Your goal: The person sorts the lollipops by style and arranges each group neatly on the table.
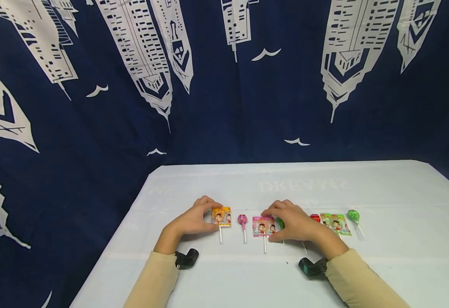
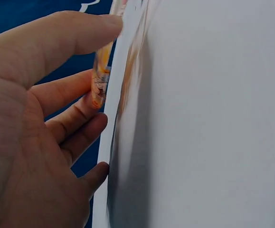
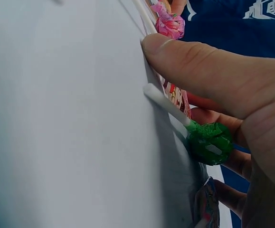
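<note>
Thumb and fingers of the left hand (image 1: 193,220) (image 2: 37,128) hold the top and bottom edges of a flat orange-wrapped lollipop (image 1: 226,218) (image 2: 100,88), its stick pointing toward the person. The right hand (image 1: 295,220) (image 3: 222,80) holds a flat pink-wrapped lollipop (image 1: 260,227) (image 3: 176,99) by its upper and lower edges. Between the hands lies a round pink lollipop (image 1: 242,219) (image 3: 171,24). Under the right palm is a round green lollipop (image 1: 280,223) (image 3: 211,143), partly hidden in the head view.
Right of the right hand are a red lollipop (image 1: 315,217), a flat green-wrapped one (image 1: 337,224) and another round green one (image 1: 353,215). All lie in a row on the white table (image 1: 224,278). A dark blue printed cloth (image 1: 224,107) hangs behind.
</note>
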Demonstrator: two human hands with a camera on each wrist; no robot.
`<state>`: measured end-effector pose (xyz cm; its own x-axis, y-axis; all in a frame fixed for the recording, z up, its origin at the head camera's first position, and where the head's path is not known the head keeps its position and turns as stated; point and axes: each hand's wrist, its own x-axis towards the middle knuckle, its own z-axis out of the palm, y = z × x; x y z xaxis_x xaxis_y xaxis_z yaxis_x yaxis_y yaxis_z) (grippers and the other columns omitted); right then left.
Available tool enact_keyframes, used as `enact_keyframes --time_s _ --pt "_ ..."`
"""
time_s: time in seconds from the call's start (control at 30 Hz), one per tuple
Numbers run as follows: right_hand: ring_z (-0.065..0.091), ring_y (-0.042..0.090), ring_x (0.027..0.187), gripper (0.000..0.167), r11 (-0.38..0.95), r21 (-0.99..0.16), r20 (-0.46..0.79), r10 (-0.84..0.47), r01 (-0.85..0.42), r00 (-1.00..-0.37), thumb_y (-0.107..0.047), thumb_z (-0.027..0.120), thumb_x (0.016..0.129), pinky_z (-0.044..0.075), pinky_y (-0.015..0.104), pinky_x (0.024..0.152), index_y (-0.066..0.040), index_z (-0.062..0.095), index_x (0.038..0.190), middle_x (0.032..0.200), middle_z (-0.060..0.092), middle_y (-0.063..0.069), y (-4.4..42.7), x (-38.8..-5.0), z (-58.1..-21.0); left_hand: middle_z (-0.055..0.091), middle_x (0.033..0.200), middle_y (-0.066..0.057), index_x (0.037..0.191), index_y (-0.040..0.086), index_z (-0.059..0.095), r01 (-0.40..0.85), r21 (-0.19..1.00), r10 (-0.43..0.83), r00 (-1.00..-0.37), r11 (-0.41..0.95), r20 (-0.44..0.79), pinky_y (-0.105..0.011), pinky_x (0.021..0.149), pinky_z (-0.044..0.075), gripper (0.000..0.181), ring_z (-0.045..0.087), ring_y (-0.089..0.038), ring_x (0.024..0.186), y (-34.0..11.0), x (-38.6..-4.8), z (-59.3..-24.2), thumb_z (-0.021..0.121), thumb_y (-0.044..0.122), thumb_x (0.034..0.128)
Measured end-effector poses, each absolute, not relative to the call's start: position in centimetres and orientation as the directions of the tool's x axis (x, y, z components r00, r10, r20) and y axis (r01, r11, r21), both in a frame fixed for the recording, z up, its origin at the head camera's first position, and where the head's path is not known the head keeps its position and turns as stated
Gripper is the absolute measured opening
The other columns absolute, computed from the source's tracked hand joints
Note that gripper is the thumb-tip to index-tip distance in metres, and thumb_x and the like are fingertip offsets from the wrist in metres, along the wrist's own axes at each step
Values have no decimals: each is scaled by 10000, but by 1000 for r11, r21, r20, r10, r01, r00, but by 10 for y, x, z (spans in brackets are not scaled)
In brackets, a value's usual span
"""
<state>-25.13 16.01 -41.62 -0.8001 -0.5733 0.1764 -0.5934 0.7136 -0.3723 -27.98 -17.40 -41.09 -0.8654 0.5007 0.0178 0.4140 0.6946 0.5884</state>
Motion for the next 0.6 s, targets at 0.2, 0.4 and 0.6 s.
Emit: enact_keyframes --time_s 0.2,0.4,0.6 --pt "515 223 1126 609 711 -384 173 -571 -589 -802 -411 865 727 444 481 935 -171 667 1251 1181 618 -28 161 -250 -418 499 1282 -13 1357 157 611 410 577 484 -875 706 30 -463 1121 396 608 432 -207 1268 -173 -285 -408 788 189 776" --pt "511 221 1126 615 713 -387 170 -568 -585 -805 -418 864 729 440 488 945 -175 663 1257 1189 614 -24 161 -250 -418 507 1281 -33 1361 129 606 425 550 494 -869 719 27 -465 1110 404 613 440 -225 1265 -172 -300 -405 788 198 780" --pt "512 221 1121 610 710 -391 173 -567 -585 -805 -418 863 730 438 485 941 -174 665 1253 1189 615 -18 161 -250 -418 514 1290 -42 1368 125 602 419 524 485 -875 741 15 -458 1110 407 610 445 -231 1265 -167 -314 -403 780 212 791"
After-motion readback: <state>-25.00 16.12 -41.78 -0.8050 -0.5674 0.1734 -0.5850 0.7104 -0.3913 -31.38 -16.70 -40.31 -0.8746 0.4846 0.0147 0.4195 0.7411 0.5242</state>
